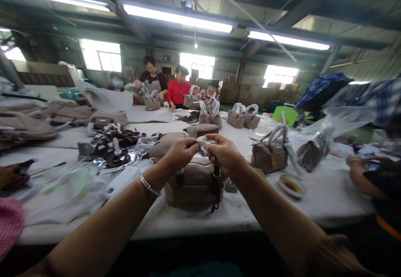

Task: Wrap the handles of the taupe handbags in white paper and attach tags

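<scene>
Directly in front of me a taupe handbag [191, 185] stands on the white-covered table, a dark braided strap [216, 191] hanging from a ring on its right side. Over its top, my left hand [183, 151] and my right hand [226, 153] meet with pinched fingers. Between them is a small white wrapping piece [203, 144], soft and crumpled, gripped from both sides. Whether a handle lies inside it is hidden by my fingers. Just beyond the hands lie another taupe bag [202, 130] and a flatter bag body [167, 143] to the left.
Dark straps with plastic wrap [115, 145] are piled at left. A finished bag [270, 156] with wrapped handles and a tape roll [292, 186] stand at right. A co-worker's hand [360, 164] is at the right edge; several people work across the table [250, 214].
</scene>
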The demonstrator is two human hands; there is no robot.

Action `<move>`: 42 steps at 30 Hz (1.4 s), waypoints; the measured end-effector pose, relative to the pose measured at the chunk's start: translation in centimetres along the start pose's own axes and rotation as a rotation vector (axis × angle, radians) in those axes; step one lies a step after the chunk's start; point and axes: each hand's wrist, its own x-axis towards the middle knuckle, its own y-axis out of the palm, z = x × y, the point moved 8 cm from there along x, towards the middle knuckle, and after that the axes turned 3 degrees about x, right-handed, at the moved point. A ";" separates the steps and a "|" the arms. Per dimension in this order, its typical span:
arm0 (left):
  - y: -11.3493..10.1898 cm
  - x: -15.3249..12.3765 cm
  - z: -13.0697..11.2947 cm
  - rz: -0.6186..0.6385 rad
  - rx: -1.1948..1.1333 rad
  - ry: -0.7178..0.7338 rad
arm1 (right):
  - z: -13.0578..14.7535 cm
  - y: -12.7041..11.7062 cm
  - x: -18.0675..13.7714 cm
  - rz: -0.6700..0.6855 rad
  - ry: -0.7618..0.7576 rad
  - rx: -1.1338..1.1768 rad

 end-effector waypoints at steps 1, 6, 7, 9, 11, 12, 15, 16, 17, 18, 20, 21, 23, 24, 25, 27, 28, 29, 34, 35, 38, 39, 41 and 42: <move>-0.1 0.0 -0.1 -0.003 0.000 -0.003 | 0.0 0.0 0.0 -0.001 -0.001 0.012; -0.3 -0.2 -0.6 -0.013 -0.013 -0.015 | -0.2 0.1 0.0 0.025 -0.019 0.009; -0.3 -0.2 -0.6 -0.013 -0.017 -0.010 | -0.3 0.0 0.1 0.023 -0.043 -0.019; -0.2 -0.2 -0.6 -0.010 -0.022 0.006 | 0.1 -0.3 0.3 0.017 -0.141 -0.142; -0.1 -0.1 -0.4 0.002 -0.027 0.024 | 1.0 -0.2 0.3 0.015 -0.291 -0.347; 0.0 -0.1 -0.3 0.011 -0.035 0.032 | 1.5 0.0 0.1 0.015 -0.370 -0.456; 0.1 -0.1 0.0 0.034 -0.060 0.038 | 3.1 0.4 -0.4 -0.002 -0.529 -0.715; 0.1 -0.1 0.1 0.035 -0.061 0.036 | 3.7 0.4 -0.5 -0.026 -0.567 -0.780; 0.0 -0.1 0.2 0.032 -0.057 0.033 | 4.2 0.4 -0.5 -0.054 -0.599 -0.837; 0.0 -0.1 0.2 0.026 -0.051 0.029 | 4.6 0.4 -0.5 -0.080 -0.621 -0.885; -0.1 -0.1 0.3 0.020 -0.046 0.017 | 4.8 0.4 0.0 -0.079 -0.602 -0.934; -0.1 -0.1 0.3 0.026 -0.048 0.010 | 4.7 0.6 0.5 -0.047 -0.561 -0.936; 0.1 -0.2 0.0 0.047 -0.044 -0.005 | 4.5 0.9 1.7 0.006 -0.507 -0.920; 0.2 -0.2 -0.2 0.065 -0.032 -0.006 | 4.8 0.9 2.4 -0.008 -0.516 -0.914; 0.2 -0.2 -0.5 0.082 -0.016 -0.001 | 5.2 0.8 3.1 -0.053 -0.541 -0.907; 0.2 -0.1 -1.2 0.104 0.030 0.025 | 6.2 0.4 4.5 -0.175 -0.596 -0.879; 0.0 0.0 -1.6 0.101 0.053 0.044 | 6.4 0.3 5.3 -0.215 -0.608 -0.858; -0.3 0.0 -1.8 0.090 0.076 0.063 | 6.5 0.3 6.1 -0.230 -0.610 -0.840; -1.5 -0.3 -1.4 -0.025 0.038 0.086 | 5.4 0.6 8.4 -0.166 -0.599 -0.814; -1.5 -0.5 -1.4 -0.033 0.036 0.110 | 5.1 0.5 8.5 -0.167 -0.595 -0.813; -0.4 -1.0 -2.2 -0.002 0.125 0.230 | 4.9 0.3 8.6 -0.199 -0.617 -0.824; 0.0 -1.0 -2.6 0.020 0.157 0.254 | 5.0 0.2 8.6 -0.211 -0.632 -0.829; 0.7 -0.8 -2.8 0.066 0.184 0.251 | 4.9 -0.1 8.6 -0.216 -0.634 -0.825; 0.9 -0.6 -2.6 0.088 0.187 0.233 | 4.7 -0.3 8.7 -0.203 -0.614 -0.812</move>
